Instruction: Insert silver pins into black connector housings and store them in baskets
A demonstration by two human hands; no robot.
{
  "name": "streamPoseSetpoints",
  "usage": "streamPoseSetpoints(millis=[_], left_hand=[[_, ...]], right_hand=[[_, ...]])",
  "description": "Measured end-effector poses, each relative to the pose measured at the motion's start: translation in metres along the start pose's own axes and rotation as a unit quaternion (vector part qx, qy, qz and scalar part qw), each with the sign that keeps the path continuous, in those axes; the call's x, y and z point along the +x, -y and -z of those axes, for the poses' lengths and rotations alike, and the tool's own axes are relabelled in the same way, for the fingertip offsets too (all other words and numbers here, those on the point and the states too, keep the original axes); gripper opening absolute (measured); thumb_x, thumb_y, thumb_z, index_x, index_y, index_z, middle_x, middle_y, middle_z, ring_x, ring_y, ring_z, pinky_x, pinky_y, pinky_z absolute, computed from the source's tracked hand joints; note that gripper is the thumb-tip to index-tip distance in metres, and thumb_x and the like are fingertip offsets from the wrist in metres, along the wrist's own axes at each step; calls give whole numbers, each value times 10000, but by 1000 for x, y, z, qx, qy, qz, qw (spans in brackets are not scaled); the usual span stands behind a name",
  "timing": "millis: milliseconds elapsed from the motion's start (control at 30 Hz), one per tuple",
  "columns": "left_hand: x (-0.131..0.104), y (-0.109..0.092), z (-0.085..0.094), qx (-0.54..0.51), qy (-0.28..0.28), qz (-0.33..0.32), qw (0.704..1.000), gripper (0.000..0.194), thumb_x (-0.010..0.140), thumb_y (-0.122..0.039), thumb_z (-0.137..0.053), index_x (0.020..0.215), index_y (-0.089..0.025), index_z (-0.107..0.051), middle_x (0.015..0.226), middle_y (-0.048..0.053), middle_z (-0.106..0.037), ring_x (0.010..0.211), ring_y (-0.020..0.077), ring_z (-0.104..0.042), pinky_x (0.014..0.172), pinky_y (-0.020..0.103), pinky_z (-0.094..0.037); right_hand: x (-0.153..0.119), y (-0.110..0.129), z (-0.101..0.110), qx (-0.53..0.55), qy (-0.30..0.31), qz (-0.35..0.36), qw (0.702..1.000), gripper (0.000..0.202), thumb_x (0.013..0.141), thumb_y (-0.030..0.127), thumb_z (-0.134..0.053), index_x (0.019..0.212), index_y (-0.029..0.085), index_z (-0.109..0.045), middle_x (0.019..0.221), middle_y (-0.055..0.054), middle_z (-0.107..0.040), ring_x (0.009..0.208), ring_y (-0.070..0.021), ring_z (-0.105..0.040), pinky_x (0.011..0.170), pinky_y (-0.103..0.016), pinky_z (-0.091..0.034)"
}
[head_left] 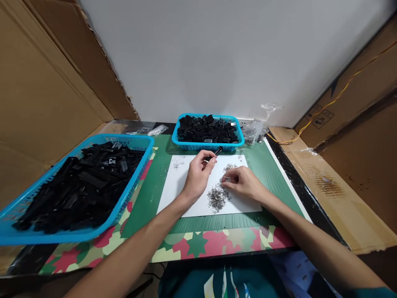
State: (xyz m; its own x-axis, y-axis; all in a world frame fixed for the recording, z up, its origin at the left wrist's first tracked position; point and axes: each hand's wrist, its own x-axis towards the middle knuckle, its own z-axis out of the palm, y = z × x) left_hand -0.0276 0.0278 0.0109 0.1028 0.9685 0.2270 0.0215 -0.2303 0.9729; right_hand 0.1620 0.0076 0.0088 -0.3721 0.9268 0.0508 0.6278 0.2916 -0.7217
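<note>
Over the upper middle of a white sheet, my left hand is closed on a small black part, which sticks out past the fingertips towards the blue basket behind. To its right, my right hand has thumb and fingers pinched together around a thin metal piece. Just left of and below these fingers lies a pile of small metal pieces. A smaller metal pile is behind the right fingertips. A few scattered metal bits lie at the sheet's upper left.
A large blue basket of black parts stands at the left. Behind the sheet is a smaller blue basket full of black pieces. Clear plastic bags lie at the back right. Cardboard walls flank the table; a yellow wire hangs at right.
</note>
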Motion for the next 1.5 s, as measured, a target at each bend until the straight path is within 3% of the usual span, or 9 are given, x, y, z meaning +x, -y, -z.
streamPoseSetpoints(millis=[167, 333, 533, 800, 1033, 1333, 1500], left_hand=[[-2, -1, 1, 34, 14, -2, 999, 204, 962, -368, -622, 1006, -181, -690, 896, 13, -638, 653, 111, -449, 594, 253, -352], [-2, -1, 2, 37, 11, 4, 999, 202, 954, -365, -621, 993, -182, -697, 854, 8, -632, 650, 118, -455, 603, 249, -363], [-4, -2, 2, 53, 18, 10, 998, 187, 957, -347, -605, 980, -185, -694, 815, -2, -609, 639, 118, -443, 592, 252, -347], [-5, -3, 1, 63, 26, 23, 997, 165, 956, -309, -590, 967, -176, -687, 750, -17, -563, 631, 117, -435, 584, 255, -332], [-6, -7, 1, 74, 31, 24, 996, 154, 947, -289, -583, 927, -174, -684, 731, -21, -571, 617, 113, -438, 593, 255, -350], [-5, -5, 0, 84, 36, 11, 996, 132, 936, -249, -580, 921, -176, -689, 840, 6, -664, 679, 129, -504, 649, 271, -393], [-6, -4, 2, 86, 39, 8, 995, 129, 943, -250, -580, 923, -179, -686, 863, 5, -666, 689, 127, -508, 654, 275, -392]], right_hand=[[1, 5, -1, -56, 16, 8, 998, 98, 872, 209, -711, 780, 198, -743, 584, 41, -555, 550, -112, -444, 546, -255, -265], [-5, 6, -2, -101, 29, 7, 994, 114, 939, 240, -630, 838, 210, -672, 716, 9, -665, 633, -134, -516, 586, -258, -265], [-12, -2, 3, -80, 38, -12, 996, 119, 972, 271, -593, 899, 209, -663, 780, -6, -700, 655, -146, -559, 611, -260, -303], [-14, 0, 4, -45, 16, -14, 999, 173, 949, 289, -633, 1081, 235, -731, 682, 30, -621, 617, -140, -521, 598, -254, -319], [-10, 0, 1, -57, 32, -39, 997, 90, 919, 277, -665, 917, 223, -736, 698, 20, -654, 622, -136, -524, 596, -259, -316], [-14, 2, 10, -34, 12, -20, 999, 157, 974, 263, -573, 916, 195, -702, 753, -10, -678, 647, -147, -533, 610, -274, -310], [-13, 1, 12, -33, 13, -21, 999, 149, 940, 277, -632, 967, 201, -757, 694, -4, -653, 616, -149, -523, 598, -271, -306]])
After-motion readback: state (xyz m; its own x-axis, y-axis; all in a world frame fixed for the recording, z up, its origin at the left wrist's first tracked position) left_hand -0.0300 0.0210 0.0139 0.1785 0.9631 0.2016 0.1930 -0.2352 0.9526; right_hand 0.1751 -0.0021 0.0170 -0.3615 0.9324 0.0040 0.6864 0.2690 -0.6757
